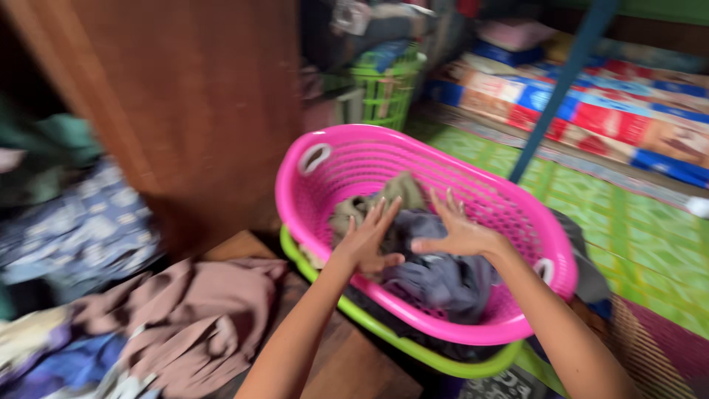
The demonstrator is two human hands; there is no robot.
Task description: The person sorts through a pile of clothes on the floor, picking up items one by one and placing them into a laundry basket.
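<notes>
Both my bare forearms extended forward, converging. My left hand (367, 240): palm down, fingers spread, grip open. My right hand (456, 233): palm down, fingers splayed, thumb pointing inward.

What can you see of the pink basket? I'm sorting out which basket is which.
The pink basket is an oval plastic laundry basket with perforated walls, a smooth rolled rim and cut-out handle holes at both ends. It sits tilted on top of a green basket, whose rim shows beneath it. Inside lie a grey garment and an olive cloth. Both hands reach in with fingers spread: the left hand and right hand are over the clothes.
</notes>
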